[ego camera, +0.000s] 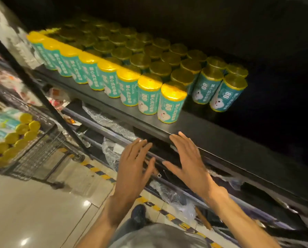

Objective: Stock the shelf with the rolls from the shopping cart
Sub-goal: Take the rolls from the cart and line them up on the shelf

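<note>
The rolls point(172, 102) on the black shelf point(212, 138) are yellow with teal labels carrying white lettering and a white cartoon figure. Those in the grey wire shopping cart point(35, 154) show yellow ends. Yellow-and-black striped tape point(97, 171) crosses the pale beige floor point(33, 212).

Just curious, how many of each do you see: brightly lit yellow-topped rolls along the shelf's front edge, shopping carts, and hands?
Front-edge rolls: 8
Shopping cart: 1
Left hand and right hand, both empty: 2
Total: 11
</note>
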